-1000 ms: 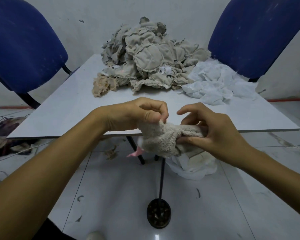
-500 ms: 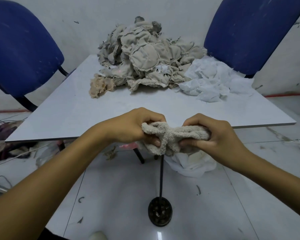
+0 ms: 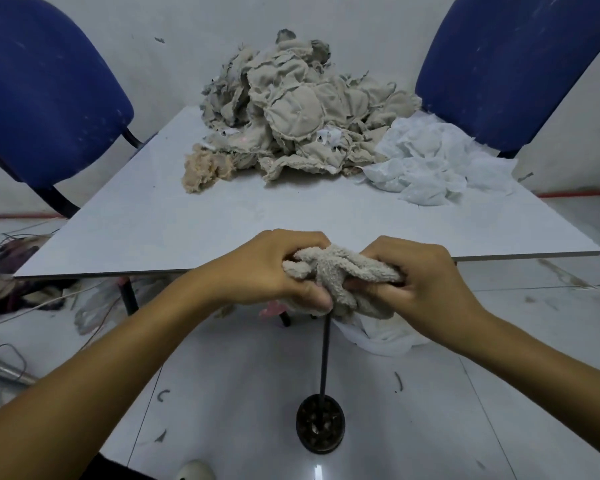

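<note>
Frame centre: left hand, right hand grip fuzzy cloth — piece in work; pile on worktop apparently still to do.

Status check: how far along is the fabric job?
Early, by the look of it. Done: at most one fluffy tan piece, lying at the edge of the beige pile on the table. In hand: left hand and right hand both grip a fleecy beige piece above the black rod. Left: that whole heaped pile, plus the white pile beside it.

Left hand, right hand, clenched close
</note>
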`<state>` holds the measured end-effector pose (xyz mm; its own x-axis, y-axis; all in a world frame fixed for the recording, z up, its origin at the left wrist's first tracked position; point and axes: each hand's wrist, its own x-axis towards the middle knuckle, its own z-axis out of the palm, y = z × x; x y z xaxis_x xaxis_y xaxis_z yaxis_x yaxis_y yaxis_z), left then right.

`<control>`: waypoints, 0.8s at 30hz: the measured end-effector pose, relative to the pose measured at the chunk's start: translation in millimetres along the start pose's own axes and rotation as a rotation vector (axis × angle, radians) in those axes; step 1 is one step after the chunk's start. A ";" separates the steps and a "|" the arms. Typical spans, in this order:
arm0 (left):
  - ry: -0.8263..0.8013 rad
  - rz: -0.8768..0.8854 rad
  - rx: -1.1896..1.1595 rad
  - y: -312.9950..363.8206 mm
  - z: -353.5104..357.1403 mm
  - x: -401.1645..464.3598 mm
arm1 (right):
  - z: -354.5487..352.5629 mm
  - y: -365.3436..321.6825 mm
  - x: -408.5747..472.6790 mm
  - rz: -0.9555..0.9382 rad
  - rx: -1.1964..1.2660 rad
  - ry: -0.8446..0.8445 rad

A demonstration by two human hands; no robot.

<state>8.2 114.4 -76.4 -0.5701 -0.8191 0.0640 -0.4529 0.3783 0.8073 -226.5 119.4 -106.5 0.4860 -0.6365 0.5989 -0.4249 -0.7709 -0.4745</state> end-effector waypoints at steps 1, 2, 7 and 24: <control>0.034 0.025 -0.050 3.3 2.7 -0.2 | -0.4 -0.6 0.8 -0.004 -0.012 0.017; 0.087 0.070 -0.080 6.3 5.2 0.2 | -1.6 -1.4 1.2 0.000 -0.006 0.043; 0.232 0.156 -0.047 4.2 9.6 3.0 | -4.4 -8.0 3.0 0.032 0.073 0.144; 0.271 0.176 0.188 -0.8 28.9 1.1 | 16.8 -7.7 -4.6 0.203 -0.001 -0.100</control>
<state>-11.9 125.7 -94.0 -0.4595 -0.8094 0.3657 -0.4966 0.5755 0.6497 -212.6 127.8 -116.5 0.4634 -0.7782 0.4240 -0.5229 -0.6264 -0.5781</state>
